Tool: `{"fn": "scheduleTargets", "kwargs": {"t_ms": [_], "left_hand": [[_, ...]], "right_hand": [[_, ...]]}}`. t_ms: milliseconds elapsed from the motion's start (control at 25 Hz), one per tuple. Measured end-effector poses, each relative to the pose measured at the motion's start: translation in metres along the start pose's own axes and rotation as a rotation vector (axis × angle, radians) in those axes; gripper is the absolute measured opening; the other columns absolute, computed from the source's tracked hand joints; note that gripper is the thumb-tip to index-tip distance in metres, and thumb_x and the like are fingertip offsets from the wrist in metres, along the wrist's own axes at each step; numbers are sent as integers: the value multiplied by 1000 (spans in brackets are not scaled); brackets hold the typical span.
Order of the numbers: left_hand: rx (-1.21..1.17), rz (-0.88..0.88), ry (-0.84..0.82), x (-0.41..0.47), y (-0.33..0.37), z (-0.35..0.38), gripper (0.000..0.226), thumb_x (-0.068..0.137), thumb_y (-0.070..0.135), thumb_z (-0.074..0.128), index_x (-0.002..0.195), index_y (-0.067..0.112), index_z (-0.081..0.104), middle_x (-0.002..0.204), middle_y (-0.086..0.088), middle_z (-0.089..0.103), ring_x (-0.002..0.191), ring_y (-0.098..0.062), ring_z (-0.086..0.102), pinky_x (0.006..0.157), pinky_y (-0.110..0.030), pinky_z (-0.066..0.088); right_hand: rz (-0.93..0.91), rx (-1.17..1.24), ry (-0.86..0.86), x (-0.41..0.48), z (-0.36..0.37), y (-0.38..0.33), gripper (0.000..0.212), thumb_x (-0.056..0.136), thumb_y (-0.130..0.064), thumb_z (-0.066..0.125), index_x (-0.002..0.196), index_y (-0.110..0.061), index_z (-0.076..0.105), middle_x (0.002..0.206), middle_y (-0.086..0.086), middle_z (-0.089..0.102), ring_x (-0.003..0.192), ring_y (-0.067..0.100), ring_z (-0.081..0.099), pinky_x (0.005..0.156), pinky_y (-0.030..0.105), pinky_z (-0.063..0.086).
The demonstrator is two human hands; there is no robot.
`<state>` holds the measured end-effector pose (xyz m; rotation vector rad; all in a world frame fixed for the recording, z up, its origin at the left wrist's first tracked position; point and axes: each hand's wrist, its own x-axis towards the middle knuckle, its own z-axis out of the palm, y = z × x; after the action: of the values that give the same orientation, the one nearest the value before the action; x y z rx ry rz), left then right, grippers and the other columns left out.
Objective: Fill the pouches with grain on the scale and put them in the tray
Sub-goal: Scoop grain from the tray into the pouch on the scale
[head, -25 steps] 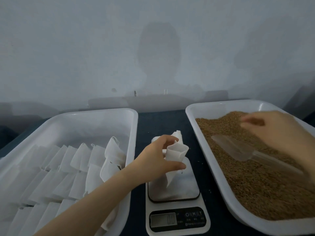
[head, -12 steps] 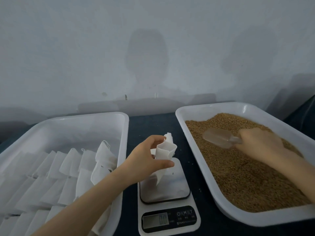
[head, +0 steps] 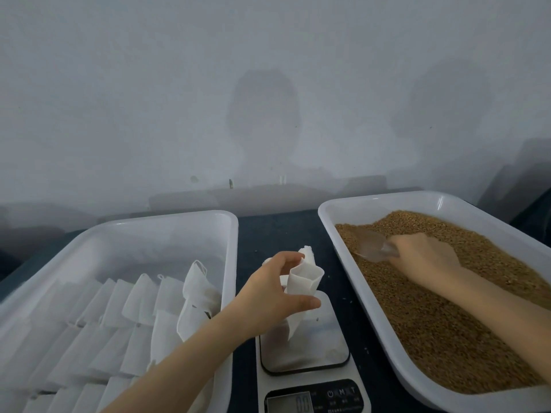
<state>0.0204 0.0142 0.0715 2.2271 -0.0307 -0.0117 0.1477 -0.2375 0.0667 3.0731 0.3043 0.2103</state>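
Observation:
My left hand [head: 272, 290] holds a white pouch [head: 304, 281] upright with its mouth open, its bottom tip over the steel plate of the small kitchen scale [head: 316, 353]. The scale's display reads 0.0. My right hand [head: 426, 260] grips the handle of a clear plastic scoop [head: 371, 244], whose bowl is pushed into the brown grain [head: 447, 308] at the far left of the right white tray [head: 337, 234].
A second white tray [head: 149, 234] on the left holds several rows of flat white pouches [head: 119, 323]. Both trays and the scale sit on a dark tabletop [head: 280, 234]. A pale wall rises close behind.
My right hand reached into the grain tray, took hold of the scoop and drove it down into the grain toward the tray's far left. My left hand kept the pouch over the scale.

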Motion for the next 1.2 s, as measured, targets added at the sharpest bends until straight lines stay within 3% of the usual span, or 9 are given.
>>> {"fn": "scheduleTargets", "kwargs": {"t_ms": [120,240,360,560,720,800,960,1080,1200], "left_hand": [[9,-3,-4,1,0,0,72,74,34,80,133,36,39,133,14,49,111,-12,56,98,-35,50],[4,3,-5,1,0,1,72,73,35,80,133,36,39,132,14,50,109,-13,57,97,-33,51],[-10,3,0,1,-2,0,73,72,35,81,133,37,40,130,16,50,108,-13,59,95,-31,51],[-13,24,-31,1,-3,1,70,72,35,81,130,38,41,126,19,50,108,-8,57,93,-28,51],[-12,36,-70,1,-3,1,68,72,35,81,126,40,40,120,21,51,100,0,55,83,-17,50],[-7,33,-72,2,-4,2,70,72,36,81,129,38,40,127,16,52,105,-4,56,88,-22,51],[8,25,-73,4,-6,4,76,72,41,79,136,35,39,136,13,49,116,-10,53,100,-35,48],[6,23,-69,4,-7,4,76,71,44,79,136,37,39,137,12,49,119,-11,51,101,-39,47],[1,29,-65,5,-7,4,75,71,43,79,135,37,40,136,12,50,120,-10,51,102,-38,47]], "right_hand": [[-3,242,-60,-3,1,8,15,93,-41,53,95,-33,66,79,-8,67,60,8,59,49,23,39],[20,412,-94,-8,-3,16,21,87,-44,61,105,-34,66,72,-12,65,41,4,50,41,18,37],[51,529,-101,-15,-10,24,32,85,-42,63,114,-29,64,76,-15,64,32,0,44,35,14,34],[70,513,-121,-28,-18,41,38,88,-45,56,120,-26,62,91,-5,70,59,8,58,47,17,40],[87,431,-112,-36,-18,57,36,90,-41,54,122,-27,61,97,2,70,91,30,67,63,29,50],[83,441,-83,-40,-19,65,34,89,-37,56,122,-27,61,107,3,69,93,30,66,63,29,48],[95,467,-30,-51,-26,73,36,87,-32,60,123,-28,61,124,2,63,107,26,59,93,46,45],[94,470,2,-60,-37,75,36,86,-31,62,122,-29,60,119,0,65,99,20,58,93,44,43],[28,468,29,-68,-54,69,35,82,-38,63,116,-41,57,112,-7,68,92,11,53,90,43,44]]}}
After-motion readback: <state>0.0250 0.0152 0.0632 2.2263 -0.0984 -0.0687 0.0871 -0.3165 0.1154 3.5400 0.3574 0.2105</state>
